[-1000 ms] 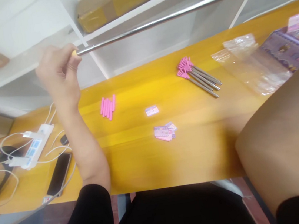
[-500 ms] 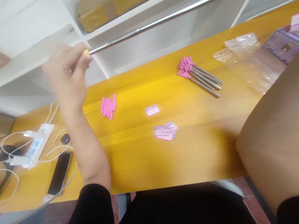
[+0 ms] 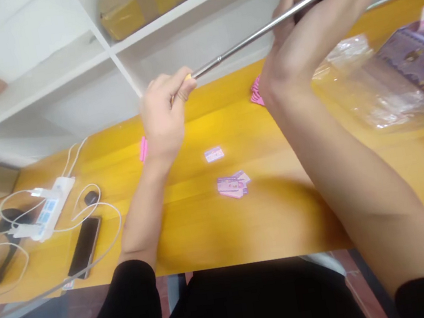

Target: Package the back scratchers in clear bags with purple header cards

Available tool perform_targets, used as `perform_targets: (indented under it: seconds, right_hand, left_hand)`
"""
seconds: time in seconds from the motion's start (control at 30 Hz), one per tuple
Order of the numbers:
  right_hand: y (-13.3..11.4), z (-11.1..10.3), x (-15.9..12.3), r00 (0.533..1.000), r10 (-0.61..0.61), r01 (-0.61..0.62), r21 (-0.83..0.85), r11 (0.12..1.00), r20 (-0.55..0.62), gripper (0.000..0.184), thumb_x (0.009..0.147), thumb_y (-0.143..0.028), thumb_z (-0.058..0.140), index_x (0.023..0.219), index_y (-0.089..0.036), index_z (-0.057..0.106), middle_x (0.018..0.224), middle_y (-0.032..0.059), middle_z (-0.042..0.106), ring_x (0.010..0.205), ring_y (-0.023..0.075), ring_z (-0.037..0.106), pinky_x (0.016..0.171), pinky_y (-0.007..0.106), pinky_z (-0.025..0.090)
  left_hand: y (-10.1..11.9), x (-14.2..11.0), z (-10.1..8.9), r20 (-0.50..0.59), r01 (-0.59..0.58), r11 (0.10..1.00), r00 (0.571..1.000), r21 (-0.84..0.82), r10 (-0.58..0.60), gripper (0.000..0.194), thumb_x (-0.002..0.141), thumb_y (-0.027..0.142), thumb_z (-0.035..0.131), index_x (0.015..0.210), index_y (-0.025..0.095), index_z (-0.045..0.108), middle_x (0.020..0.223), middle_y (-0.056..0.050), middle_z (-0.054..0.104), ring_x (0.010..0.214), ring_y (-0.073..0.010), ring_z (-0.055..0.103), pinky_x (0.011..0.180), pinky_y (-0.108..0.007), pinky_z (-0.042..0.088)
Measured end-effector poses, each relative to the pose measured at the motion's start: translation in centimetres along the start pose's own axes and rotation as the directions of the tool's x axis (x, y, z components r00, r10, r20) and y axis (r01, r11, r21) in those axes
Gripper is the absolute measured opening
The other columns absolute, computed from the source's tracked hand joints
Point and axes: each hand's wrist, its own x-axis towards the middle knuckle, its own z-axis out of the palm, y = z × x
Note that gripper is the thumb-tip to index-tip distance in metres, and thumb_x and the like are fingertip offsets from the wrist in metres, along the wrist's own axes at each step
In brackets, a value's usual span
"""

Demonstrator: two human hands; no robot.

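Metal rod [image 3: 242,43] at both hands.
Left hand [image 3: 163,114]: thumb and forefinger pinch its yellow tip [image 3: 188,77]. Rod crosses right hand [image 3: 315,24]; whether those fingers grip, cannot tell.

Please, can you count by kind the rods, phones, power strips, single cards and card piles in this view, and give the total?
Metal rod, between left hand and right hand: 1
Phone: 1
Power strip: 1
Single card: 1
Card pile: 1
Total: 5
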Motion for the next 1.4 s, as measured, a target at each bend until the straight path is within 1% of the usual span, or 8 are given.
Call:
perform_targets:
  seconds: [0.07, 0.2, 0.3, 0.47, 0.77, 1.03, 1.27, 1.4]
  right_hand:
    - [-0.5, -0.1, 0.6, 0.994, -0.091, 0.092, 0.018, 0.996, -0.057, 0.047, 0.124, -0.024, 0.019, 0.077, -0.025, 0.025, 0.067, -0.0047, 0.020, 0.046, -0.0009, 0.031, 0.048, 0.012, 0.024]
    - [-2.1, -0.6, 2.8, 0.984, 0.129, -0.120, 0.079, 0.990, -0.125, 0.050, 0.119, -0.035, 0.009, 0.082, -0.022, 0.041, 0.073, -0.0048, 0.046, 0.043, -0.0024, 0.032, 0.046, 0.016, 0.011]
    - [-2.1, -1.3, 3.7, 0.988, 0.037, -0.031, 0.039, 0.999, -0.151, 0.043, 0.120, -0.025, 0.014, 0.089, -0.023, 0.044, 0.081, -0.0036, 0.055, 0.048, -0.0021, 0.033, 0.045, 0.016, 0.016]
    - [-0.1, -2.0, 2.5, 0.980, -0.195, 0.191, -0.109, 0.975, -0.026, 0.033, 0.121, -0.017, 0.033, 0.089, -0.027, 0.039, 0.076, -0.0030, 0.039, 0.052, 0.0013, 0.031, 0.044, 0.019, 0.016]
    - [2.9, -0.9, 0.0, 0.995, -0.087, 0.092, 0.136, 0.986, -0.038, 0.040, 0.123, -0.032, 0.034, 0.085, -0.020, 0.041, 0.074, -0.0049, 0.020, 0.045, 0.0007, 0.016, 0.040, 0.016, 0.002]
    - [1.4, 0.5, -1.2, 0.990, -0.136, 0.129, 0.166, 0.978, 0.031, 0.044, 0.123, -0.026, 0.036, 0.093, -0.013, 0.066, 0.095, -0.0011, 0.056, 0.043, -0.0048, 0.030, 0.037, 0.018, 0.008]
    - [-1.5, 1.1, -0.9, 0.999, -0.007, 0.012, 0.101, 0.995, -0.051, 0.047, 0.124, -0.025, 0.026, 0.091, -0.016, 0.058, 0.077, -0.0043, 0.044, 0.043, -0.0021, 0.033, 0.042, 0.021, 0.009]
    - [-1.7, 1.3, -1.1, 0.998, 0.032, -0.025, 0.138, 0.990, -0.050, 0.043, 0.126, -0.030, 0.021, 0.101, -0.017, 0.053, 0.075, -0.0048, 0.038, 0.043, -0.0017, 0.026, 0.044, 0.023, 0.007]
  left_hand:
    - [0.0, 0.8, -1.1, -0.029, -0.039, 0.999, 0.999, -0.004, 0.039, 0.058, 0.112, 0.079, 0.044, 0.099, 0.033, 0.077, 0.079, -0.004, 0.060, 0.085, -0.0272, 0.062, 0.087, -0.045, 0.051]
    - [0.0, 2.3, -3.6, -0.081, -0.097, 0.995, 0.992, -0.036, 0.094, 0.063, 0.106, 0.085, 0.050, 0.083, 0.030, 0.072, 0.070, -0.004, 0.051, 0.078, -0.0270, 0.053, 0.083, -0.045, 0.043]
    - [-0.1, 2.7, -4.7, -0.091, -0.105, 0.994, 0.991, -0.014, 0.103, 0.066, 0.103, 0.089, 0.051, 0.076, 0.030, 0.065, 0.068, -0.004, 0.046, 0.074, -0.0274, 0.048, 0.084, -0.047, 0.039]
    - [-0.5, 2.8, -5.3, -0.065, -0.068, 0.998, 0.996, 0.006, 0.068, 0.069, 0.101, 0.093, 0.044, 0.080, 0.032, 0.067, 0.070, -0.006, 0.051, 0.078, -0.0291, 0.048, 0.085, -0.048, 0.036]
    - [-1.7, 2.3, -8.7, -0.027, -0.180, 0.934, 0.980, 0.310, 0.198, 0.078, 0.106, 0.092, 0.027, 0.088, 0.029, 0.069, 0.080, -0.005, 0.058, 0.081, -0.0260, 0.054, 0.083, -0.044, 0.034]
    - [-5.1, 2.7, -10.1, -0.038, -0.395, 0.876, 0.906, 0.276, 0.421, 0.056, 0.110, 0.077, 0.055, 0.142, 0.037, 0.079, 0.090, 0.000, 0.069, 0.085, -0.0213, 0.057, 0.090, -0.042, 0.038]
    - [-5.3, 3.0, -9.3, -0.013, -0.533, 0.795, 0.828, 0.291, 0.560, 0.066, 0.113, 0.080, 0.043, 0.160, 0.041, 0.066, 0.096, 0.001, 0.073, 0.080, -0.0202, 0.053, 0.079, -0.043, 0.033]
    - [-2.7, 2.2, -9.3, -0.096, -0.437, 0.841, 0.868, 0.319, 0.487, 0.052, 0.112, 0.071, 0.058, 0.150, 0.040, 0.076, 0.093, 0.000, 0.074, 0.084, -0.0221, 0.058, 0.090, -0.042, 0.036]
